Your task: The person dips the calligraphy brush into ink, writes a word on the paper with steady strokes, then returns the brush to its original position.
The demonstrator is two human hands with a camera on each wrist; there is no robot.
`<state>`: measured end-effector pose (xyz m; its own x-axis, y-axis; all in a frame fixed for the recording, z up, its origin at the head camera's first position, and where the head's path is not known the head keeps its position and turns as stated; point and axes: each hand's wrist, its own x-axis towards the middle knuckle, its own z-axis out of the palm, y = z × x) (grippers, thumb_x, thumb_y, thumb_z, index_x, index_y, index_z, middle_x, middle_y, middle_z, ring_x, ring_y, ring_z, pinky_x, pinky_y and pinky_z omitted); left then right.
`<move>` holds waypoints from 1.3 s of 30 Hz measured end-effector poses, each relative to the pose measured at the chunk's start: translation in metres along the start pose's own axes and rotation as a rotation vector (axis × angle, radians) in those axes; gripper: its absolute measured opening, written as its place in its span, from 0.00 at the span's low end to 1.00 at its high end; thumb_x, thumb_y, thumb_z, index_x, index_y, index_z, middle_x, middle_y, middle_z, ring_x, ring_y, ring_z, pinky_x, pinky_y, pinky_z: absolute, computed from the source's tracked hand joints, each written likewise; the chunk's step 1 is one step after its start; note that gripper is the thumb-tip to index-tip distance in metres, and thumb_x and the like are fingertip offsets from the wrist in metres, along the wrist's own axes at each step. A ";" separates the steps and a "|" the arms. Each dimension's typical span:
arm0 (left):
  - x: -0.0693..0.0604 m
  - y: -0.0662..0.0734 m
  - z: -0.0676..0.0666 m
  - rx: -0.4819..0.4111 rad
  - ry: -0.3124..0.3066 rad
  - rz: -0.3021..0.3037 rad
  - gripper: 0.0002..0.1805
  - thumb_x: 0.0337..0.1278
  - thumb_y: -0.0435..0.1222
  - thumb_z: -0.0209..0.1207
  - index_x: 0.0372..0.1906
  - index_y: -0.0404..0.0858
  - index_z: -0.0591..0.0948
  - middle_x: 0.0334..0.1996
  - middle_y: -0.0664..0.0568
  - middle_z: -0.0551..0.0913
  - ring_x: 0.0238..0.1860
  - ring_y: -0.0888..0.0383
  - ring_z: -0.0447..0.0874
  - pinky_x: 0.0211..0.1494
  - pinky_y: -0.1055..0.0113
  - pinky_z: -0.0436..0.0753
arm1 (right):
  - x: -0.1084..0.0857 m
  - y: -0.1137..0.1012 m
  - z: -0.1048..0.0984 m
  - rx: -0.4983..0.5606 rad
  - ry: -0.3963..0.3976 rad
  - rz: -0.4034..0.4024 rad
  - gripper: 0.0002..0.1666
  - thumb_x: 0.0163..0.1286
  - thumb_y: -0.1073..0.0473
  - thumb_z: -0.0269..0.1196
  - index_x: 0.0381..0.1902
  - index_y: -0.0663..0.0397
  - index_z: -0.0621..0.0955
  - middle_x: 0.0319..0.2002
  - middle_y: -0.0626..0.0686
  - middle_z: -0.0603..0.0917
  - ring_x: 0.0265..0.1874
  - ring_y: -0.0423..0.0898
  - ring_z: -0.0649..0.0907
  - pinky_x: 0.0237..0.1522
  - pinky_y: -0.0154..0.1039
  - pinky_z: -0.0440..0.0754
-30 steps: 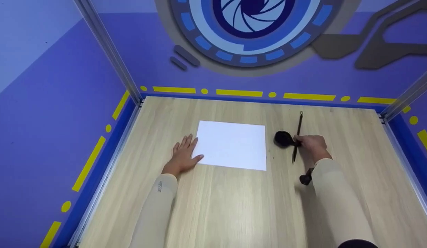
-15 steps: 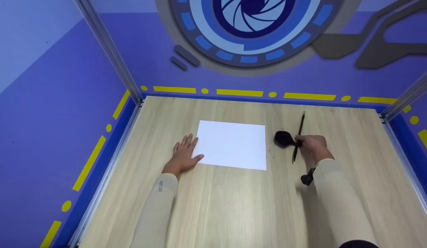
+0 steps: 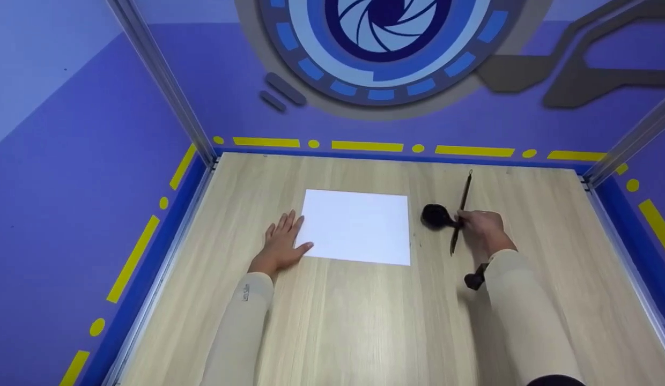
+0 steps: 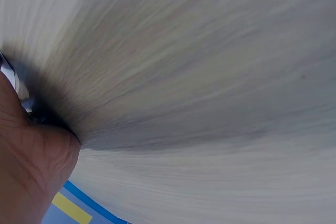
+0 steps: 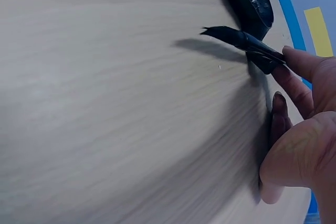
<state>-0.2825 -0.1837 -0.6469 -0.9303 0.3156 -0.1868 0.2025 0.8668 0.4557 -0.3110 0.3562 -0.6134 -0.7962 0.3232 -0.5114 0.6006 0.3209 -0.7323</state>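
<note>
A white sheet of paper (image 3: pixel 355 227) lies on the wooden table. My left hand (image 3: pixel 281 244) rests flat on its left edge with fingers spread; the left wrist view catches only part of this hand (image 4: pixel 39 166). To the right of the paper is a small black round dish with a short handle (image 3: pixel 434 216). A slim black brush (image 3: pixel 464 194), with a loop at its far end, lies across that handle. My right hand (image 3: pixel 482 222) pinches the brush there. In the right wrist view, dark bristles (image 5: pixel 223 33) come to a ragged point, and the fingertips (image 5: pixel 296 59) meet the shaft.
Blue-purple panels with yellow marks (image 3: pixel 367 146) and metal corner posts (image 3: pixel 161 80) enclose the table (image 3: pixel 364 321) at the back and sides. A black wrist camera (image 3: pixel 474 277) hangs beside the right sleeve.
The brush's looped end has swung slightly to the right while the bristle end stays about in place. The left hand, paper and dish hold still; the head view has shifted a little.
</note>
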 end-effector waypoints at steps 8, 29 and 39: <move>-0.005 -0.004 0.000 -0.010 0.003 -0.014 0.47 0.78 0.62 0.50 0.89 0.47 0.48 0.90 0.46 0.37 0.91 0.42 0.32 0.90 0.37 0.35 | -0.005 0.002 0.008 0.012 0.014 -0.060 0.33 0.77 0.38 0.62 0.65 0.57 0.84 0.72 0.58 0.81 0.78 0.55 0.73 0.84 0.47 0.67; 0.003 -0.005 0.007 -0.035 -0.023 -0.018 0.48 0.77 0.64 0.49 0.89 0.49 0.47 0.90 0.47 0.35 0.91 0.43 0.29 0.90 0.38 0.33 | -0.050 0.001 -0.019 0.556 -0.082 -0.086 0.13 0.81 0.51 0.63 0.37 0.44 0.90 0.31 0.38 0.86 0.40 0.38 0.81 0.56 0.37 0.76; -0.003 0.005 -0.004 -0.025 -0.010 -0.010 0.47 0.78 0.61 0.52 0.89 0.47 0.49 0.90 0.45 0.39 0.91 0.41 0.32 0.90 0.37 0.35 | -0.070 0.002 -0.015 0.833 -0.018 -0.263 0.10 0.80 0.60 0.65 0.40 0.61 0.86 0.29 0.47 0.88 0.27 0.39 0.84 0.29 0.31 0.84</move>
<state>-0.2803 -0.1822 -0.6404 -0.9291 0.3110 -0.2000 0.1855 0.8600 0.4753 -0.2526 0.3476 -0.5722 -0.9068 0.3138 -0.2816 0.1544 -0.3744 -0.9143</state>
